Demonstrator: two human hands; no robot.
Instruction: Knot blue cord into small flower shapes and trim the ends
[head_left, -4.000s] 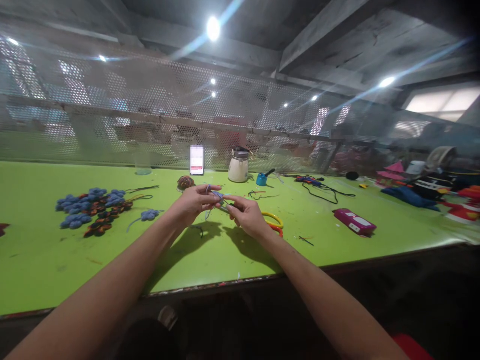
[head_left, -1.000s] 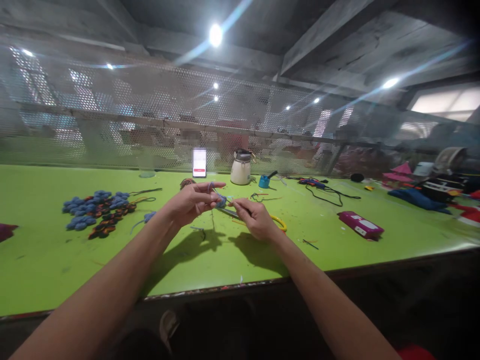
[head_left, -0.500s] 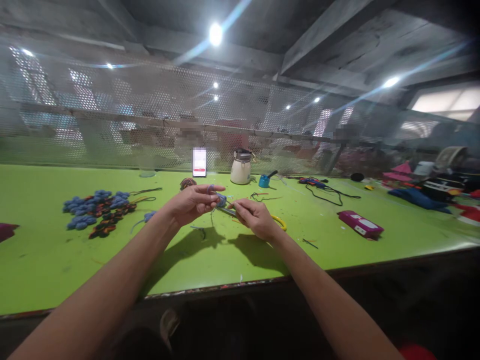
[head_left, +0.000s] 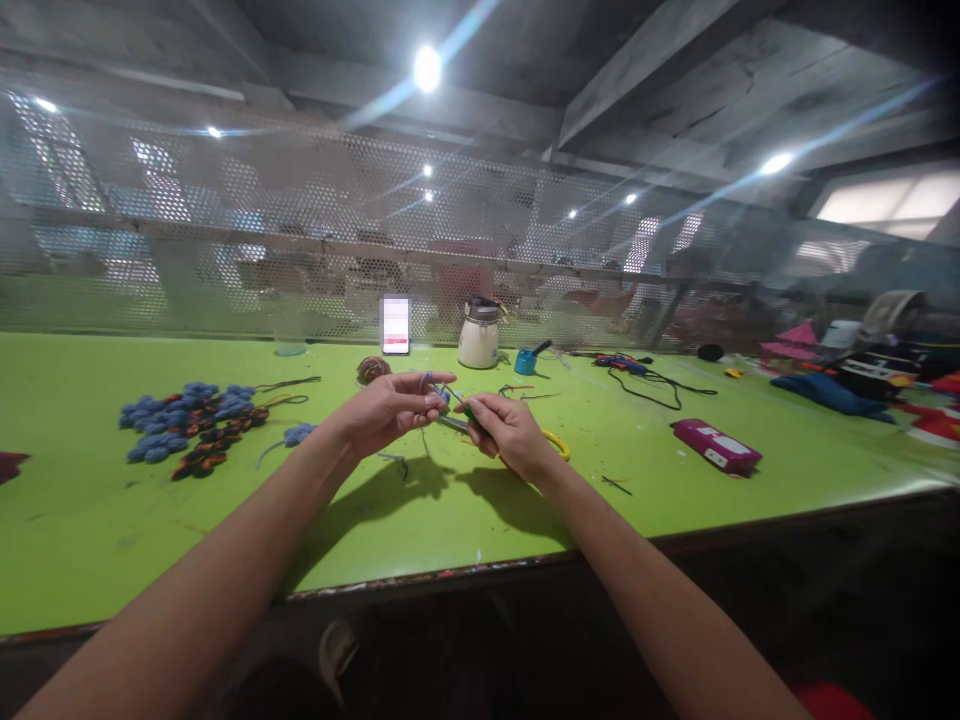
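My left hand [head_left: 394, 408] pinches a small piece of blue crochet work [head_left: 442, 398], with blue yarn looped over its raised index finger. My right hand [head_left: 506, 430] is closed around the green handle of a crochet hook [head_left: 469, 411]; the metal tip points left into the blue piece. Both hands are above the green table, close together. Beneath and behind my right hand lie scissors with yellow handles [head_left: 557, 445], partly hidden. A single blue crocheted flower [head_left: 298, 434] with a yarn tail lies left of my left forearm.
Blue and dark multicoloured crocheted flowers [head_left: 187, 420] lie in a heap at left. A yarn ball [head_left: 373, 369], a lit phone [head_left: 396, 325], a white jug [head_left: 478, 338] and a blue pot [head_left: 526, 361] stand behind my hands. A purple box [head_left: 716, 446] and black cable [head_left: 667, 390] are to the right.
My right hand has turned a little, so the hook's green handle and metal tip now show. My left hand keeps its pinch on the blue piece. The whole view has shifted slightly.
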